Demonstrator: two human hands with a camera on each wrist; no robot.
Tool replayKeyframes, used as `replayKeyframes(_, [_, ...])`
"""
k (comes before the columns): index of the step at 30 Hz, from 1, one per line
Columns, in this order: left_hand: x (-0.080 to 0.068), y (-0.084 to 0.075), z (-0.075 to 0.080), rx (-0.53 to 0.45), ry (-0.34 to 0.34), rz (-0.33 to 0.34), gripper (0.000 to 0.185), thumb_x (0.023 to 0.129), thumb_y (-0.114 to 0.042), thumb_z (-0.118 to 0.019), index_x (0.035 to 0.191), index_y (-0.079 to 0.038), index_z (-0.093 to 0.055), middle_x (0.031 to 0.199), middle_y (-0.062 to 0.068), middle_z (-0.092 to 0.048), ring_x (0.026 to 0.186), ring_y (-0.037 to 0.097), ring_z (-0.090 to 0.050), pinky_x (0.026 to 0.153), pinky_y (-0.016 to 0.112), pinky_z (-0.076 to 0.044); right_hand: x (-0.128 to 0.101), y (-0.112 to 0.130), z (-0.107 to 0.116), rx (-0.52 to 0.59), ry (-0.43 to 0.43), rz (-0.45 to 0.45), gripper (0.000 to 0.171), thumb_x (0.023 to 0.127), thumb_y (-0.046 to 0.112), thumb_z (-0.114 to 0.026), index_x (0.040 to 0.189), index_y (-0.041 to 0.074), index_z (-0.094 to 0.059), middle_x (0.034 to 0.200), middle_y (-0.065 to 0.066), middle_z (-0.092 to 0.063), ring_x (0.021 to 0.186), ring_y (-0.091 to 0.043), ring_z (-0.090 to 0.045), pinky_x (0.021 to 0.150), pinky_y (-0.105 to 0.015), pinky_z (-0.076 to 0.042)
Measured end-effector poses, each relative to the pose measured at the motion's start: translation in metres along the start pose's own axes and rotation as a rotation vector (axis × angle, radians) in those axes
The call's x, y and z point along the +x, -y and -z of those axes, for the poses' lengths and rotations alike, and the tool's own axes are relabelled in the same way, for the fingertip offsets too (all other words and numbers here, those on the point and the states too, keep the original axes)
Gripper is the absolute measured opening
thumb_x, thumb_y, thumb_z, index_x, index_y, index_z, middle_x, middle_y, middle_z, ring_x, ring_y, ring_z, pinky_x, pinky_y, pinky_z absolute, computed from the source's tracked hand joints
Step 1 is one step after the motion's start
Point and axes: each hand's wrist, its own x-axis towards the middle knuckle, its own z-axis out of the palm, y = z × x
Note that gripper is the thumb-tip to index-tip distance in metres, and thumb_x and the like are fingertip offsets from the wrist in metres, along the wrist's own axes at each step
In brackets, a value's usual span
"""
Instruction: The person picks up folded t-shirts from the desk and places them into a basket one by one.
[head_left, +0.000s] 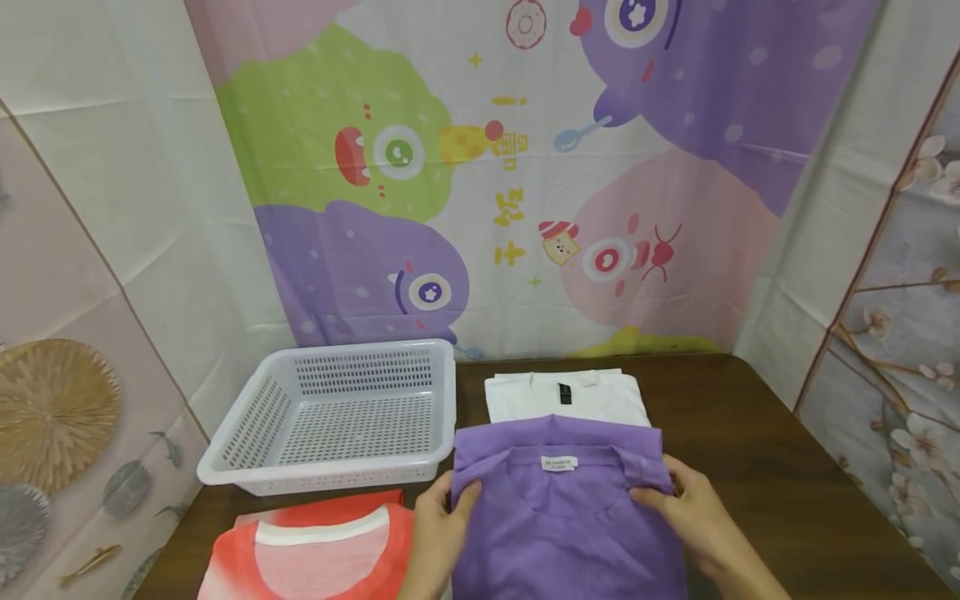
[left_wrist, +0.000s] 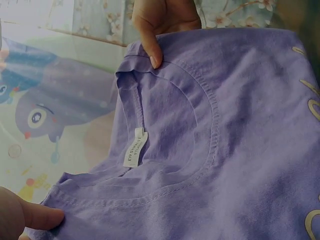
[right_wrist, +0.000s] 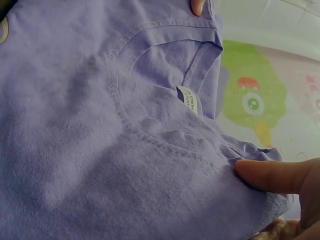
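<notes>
Both hands pinch a purple shirt (head_left: 558,508) by its shoulders, 1 on each side of the neckline: the left hand (head_left: 438,533) grips the fabric at the left shoulder, thumb on top, and the right hand (head_left: 693,512) grips the right shoulder the same way, the 2 hands well apart. The shirt lies at the front middle of the dark bench (head_left: 780,467) with its collar facing away and a small white label (head_left: 558,463) showing inside the neck. Behind it, partly covered by its top edge, sits a folded white shirt (head_left: 570,396). A red and white shirt (head_left: 315,550) lies at the front left, just beside the left hand. A white slotted basket (head_left: 337,417) stands at the back left with nothing inside it.
</notes>
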Motion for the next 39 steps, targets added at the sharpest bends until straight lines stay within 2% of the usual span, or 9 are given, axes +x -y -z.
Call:
replayKeyframes(7, [0.001, -0.006, 0.005, -0.024, -0.032, -0.048, 0.025, 0.090, -0.009, -0.063, 0.111, 0.003, -0.067, 0.105, 0.017, -0.072, 0.084, 0.003, -0.060, 0.071, 0.018, -0.049, -0.002, 0.009, 0.000, 0.038, 0.003, 0.016, 0.051, 0.084, 0.007, -0.067, 0.131, -0.004, -0.050, 0.105, -0.006, -0.067, 0.087, -0.007, -0.060, 0.075, -0.027, -0.050])
replayKeyframes(15, [0.002, -0.015, 0.012, -0.059, -0.069, -0.059, 0.021, 0.089, -0.007, -0.064, 0.105, 0.004, -0.069, 0.096, 0.018, -0.073, 0.074, -0.002, -0.057, 0.068, 0.017, -0.048, -0.002, 0.016, -0.002, 0.044, 0.015, 0.034, 0.053, 0.086, 0.008, -0.067, 0.134, -0.003, -0.048, 0.111, -0.008, -0.067, 0.088, -0.005, -0.060, 0.077, -0.026, -0.050])
replayKeyframes(23, [0.006, -0.021, 0.025, 0.013, -0.101, -0.028, 0.018, 0.090, -0.009, -0.064, 0.103, 0.002, -0.069, 0.091, 0.016, -0.072, 0.071, 0.002, -0.057, 0.065, 0.019, -0.048, -0.002, 0.026, -0.005, 0.063, 0.022, 0.058, 0.055, 0.084, 0.009, -0.069, 0.135, 0.000, -0.049, 0.115, -0.008, -0.067, 0.089, -0.004, -0.060, 0.078, -0.026, -0.050])
replayKeyframes(27, [0.006, -0.025, 0.032, 0.007, -0.098, -0.011, 0.021, 0.091, -0.010, -0.063, 0.106, 0.003, -0.068, 0.093, 0.016, -0.071, 0.074, 0.004, -0.059, 0.066, 0.019, -0.050, -0.003, 0.033, -0.009, 0.072, 0.007, 0.072, 0.050, 0.083, 0.008, -0.070, 0.129, -0.001, -0.053, 0.114, -0.008, -0.067, 0.088, -0.002, -0.060, 0.077, -0.025, -0.050])
replayKeyframes(34, [0.010, -0.031, 0.044, 0.020, -0.134, -0.052, 0.024, 0.091, -0.010, -0.063, 0.109, 0.006, -0.067, 0.099, 0.020, -0.071, 0.078, 0.002, -0.060, 0.068, 0.018, -0.051, -0.003, 0.042, -0.015, 0.095, 0.008, 0.100, 0.046, 0.083, 0.008, -0.070, 0.126, -0.001, -0.055, 0.108, -0.004, -0.067, 0.086, -0.002, -0.059, 0.077, -0.025, -0.050])
replayKeyframes(39, [0.014, -0.035, 0.054, 0.015, -0.164, -0.044, 0.024, 0.092, -0.010, -0.062, 0.109, 0.005, -0.067, 0.102, 0.019, -0.071, 0.078, -0.001, -0.058, 0.069, 0.017, -0.050, -0.002, 0.050, -0.020, 0.122, 0.030, 0.137, 0.046, 0.082, 0.008, -0.070, 0.125, 0.000, -0.056, 0.104, 0.002, -0.065, 0.089, -0.001, -0.057, 0.079, -0.024, -0.049])
